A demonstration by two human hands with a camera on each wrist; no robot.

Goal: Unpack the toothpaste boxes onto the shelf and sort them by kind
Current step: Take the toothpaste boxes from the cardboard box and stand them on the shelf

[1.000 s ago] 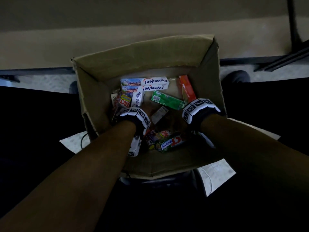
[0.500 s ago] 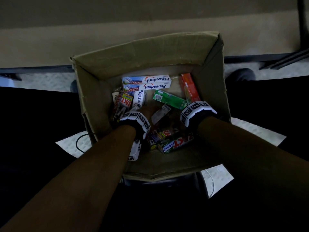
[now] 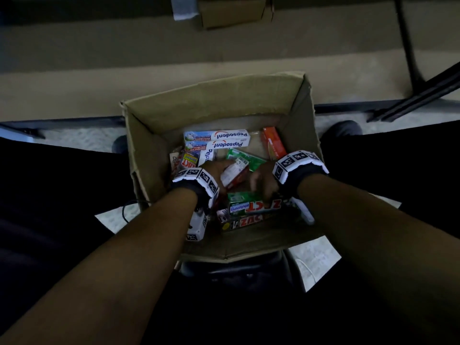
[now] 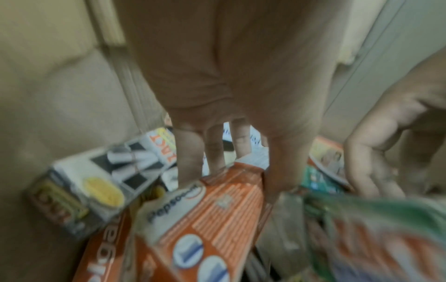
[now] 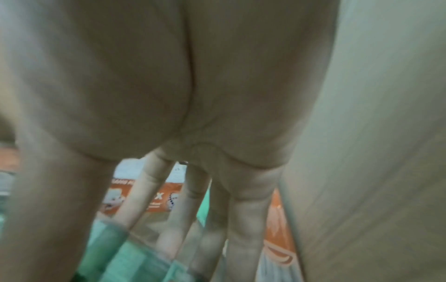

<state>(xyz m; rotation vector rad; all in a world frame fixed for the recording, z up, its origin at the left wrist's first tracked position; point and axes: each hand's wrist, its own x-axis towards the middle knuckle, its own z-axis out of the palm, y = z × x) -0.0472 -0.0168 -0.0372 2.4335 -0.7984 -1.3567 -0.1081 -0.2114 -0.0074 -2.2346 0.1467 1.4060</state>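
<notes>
Cardboard carton [image 3: 154, 155] at centre frame — orange Pepsodent box [image 3: 232, 174] is gripped endwise by left hand [image 3: 216, 170]; right hand [image 3: 263, 181], fingers extended, presses green Zact box [image 3: 254, 206].

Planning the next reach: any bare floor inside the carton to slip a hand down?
One strip of carton floor shows between the Pepsodent boxes and the orange box. Elsewhere crowded: boxes overlap around the left hand and right hand.

The right hand [image 5: 217, 95] fills the view, fingers [image 5: 246, 219] straight toward six o'clock over green box [image 5: 125, 257] and orange box [image 5: 164, 198].
</notes>
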